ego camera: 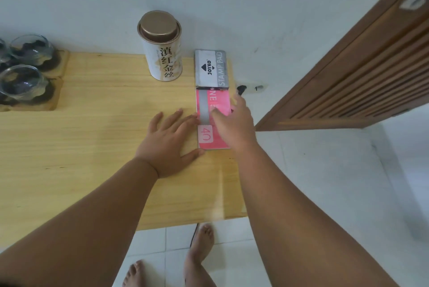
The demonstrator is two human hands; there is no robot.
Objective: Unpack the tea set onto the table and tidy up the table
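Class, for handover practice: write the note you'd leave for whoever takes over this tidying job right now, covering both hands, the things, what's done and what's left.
Hands: left grip lies flat on the table, fingertips at the pink pack's left edge. The right grip rests on the pack; it is blurred, so the hold is unclear.
Things: pack end to end with the stamp pad by the table's right edge; tin upright beside the pad; cups on coasters, far left.
Done: cups and tin are out.
Left: probably squaring the pack against the pad.
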